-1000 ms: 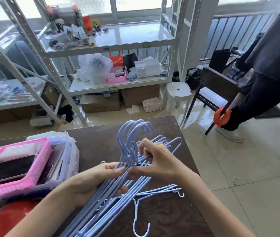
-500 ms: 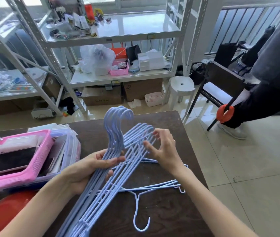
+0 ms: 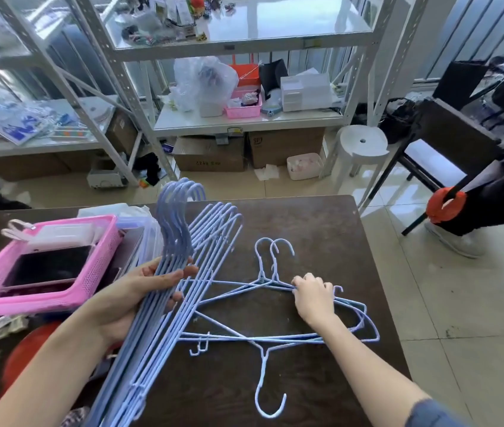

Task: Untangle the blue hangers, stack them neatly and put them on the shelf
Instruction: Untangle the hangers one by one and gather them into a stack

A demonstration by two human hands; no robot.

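My left hand [image 3: 139, 294] grips a stack of several blue hangers [image 3: 179, 251], hooks aligned and pointing away over the dark wooden table [image 3: 321, 235]. Three loose blue hangers [image 3: 263, 337] lie crossed on the table to the right; two have hooks pointing away, one hook points toward me. My right hand [image 3: 313, 297] rests on the shoulder wires of the two far loose hangers, fingers curled over them. The white metal shelf [image 3: 244, 121] stands beyond the table.
A pink basket [image 3: 44, 266] sits on a clear box at the table's left, a red round object [image 3: 28, 349] below it. Behind the table are cardboard boxes, a white stool [image 3: 363, 146] and a dark chair. A person in dark clothes [image 3: 497, 192] stands at the right.
My right hand left the held stack and dropped right onto the loose hangers on the table. The stack in my left hand stayed raised, its hooks shifting slightly.
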